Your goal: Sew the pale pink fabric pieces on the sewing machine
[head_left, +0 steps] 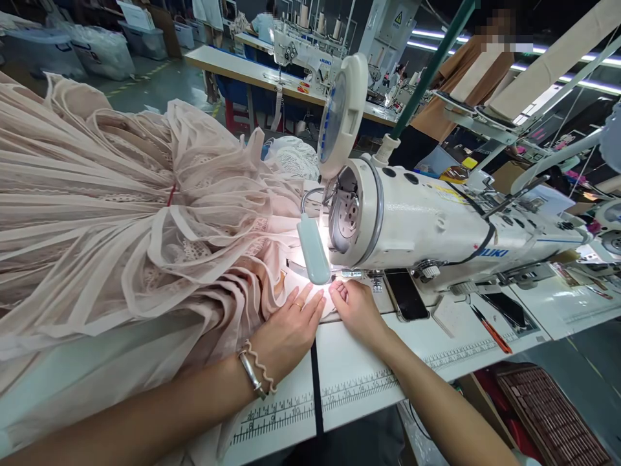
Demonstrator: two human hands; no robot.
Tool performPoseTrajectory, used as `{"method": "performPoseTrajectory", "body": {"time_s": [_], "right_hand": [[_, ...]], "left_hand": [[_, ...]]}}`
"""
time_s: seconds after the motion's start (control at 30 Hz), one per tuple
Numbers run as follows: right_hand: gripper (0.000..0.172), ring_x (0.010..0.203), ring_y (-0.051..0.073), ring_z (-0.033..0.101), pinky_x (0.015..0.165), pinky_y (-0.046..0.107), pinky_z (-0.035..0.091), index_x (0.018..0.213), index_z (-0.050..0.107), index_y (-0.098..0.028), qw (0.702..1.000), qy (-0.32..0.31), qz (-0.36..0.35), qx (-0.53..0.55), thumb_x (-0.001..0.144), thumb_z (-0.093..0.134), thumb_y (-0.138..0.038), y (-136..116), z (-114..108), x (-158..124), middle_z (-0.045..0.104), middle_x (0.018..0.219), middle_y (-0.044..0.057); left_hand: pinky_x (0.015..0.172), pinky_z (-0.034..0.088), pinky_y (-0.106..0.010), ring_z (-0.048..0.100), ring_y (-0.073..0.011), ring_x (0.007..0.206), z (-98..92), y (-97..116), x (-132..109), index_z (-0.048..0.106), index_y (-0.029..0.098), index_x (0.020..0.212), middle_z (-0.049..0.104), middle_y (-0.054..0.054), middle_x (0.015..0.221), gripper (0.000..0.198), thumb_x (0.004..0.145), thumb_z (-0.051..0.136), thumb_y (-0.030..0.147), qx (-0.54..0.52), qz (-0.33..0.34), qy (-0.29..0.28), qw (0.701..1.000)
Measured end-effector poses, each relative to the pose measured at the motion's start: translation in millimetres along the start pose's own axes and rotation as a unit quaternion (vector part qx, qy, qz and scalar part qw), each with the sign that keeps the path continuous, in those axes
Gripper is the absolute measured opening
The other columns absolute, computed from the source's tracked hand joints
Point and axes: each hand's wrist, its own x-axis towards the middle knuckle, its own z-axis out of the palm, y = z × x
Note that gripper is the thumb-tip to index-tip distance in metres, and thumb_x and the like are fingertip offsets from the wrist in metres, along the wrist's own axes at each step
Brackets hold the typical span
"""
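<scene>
A white sewing machine (417,220) lies across the table, its lamp lighting the spot below the needle. Under that light, my left hand (291,327) rests flat with fingers spread on pale pink fabric (291,285). Just right of it, my right hand (356,310) has curled fingers pinching the fabric's edge near the presser foot. A light green lamp cover (314,249) hangs above my fingertips and hides part of the needle area. Heaped beige-pink fabric strips (204,194), tied with a red string, spread to the left and join the work area.
A black phone (406,294) and orange-handled tweezers (491,329) lie right of my right hand. Printed rulers run along the table's front edge (359,391). A person (451,84) stands behind the machine. Plastic bins (43,52) are at the back left.
</scene>
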Motion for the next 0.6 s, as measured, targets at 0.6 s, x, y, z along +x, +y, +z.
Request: {"method": "performPoseTrajectory", "body": {"time_s": [0.6], "right_hand": [[0.040, 0.103, 0.023, 0.060, 0.095, 0.037, 0.048, 0.119, 0.062, -0.011, 0.921, 0.021, -0.296, -0.253, 0.090, 0.035, -0.002, 1, -2, -13, 0.069, 0.109, 0.013]], "left_hand": [[0.078, 0.054, -0.034, 0.065, -0.0205, 0.082, -5.8, -6, 12, 0.063, 0.008, 0.096, 0.069, -0.010, 0.088, 0.028, 0.090, 0.037, -0.001, -0.029, -0.003, 0.050, 0.998]]}}
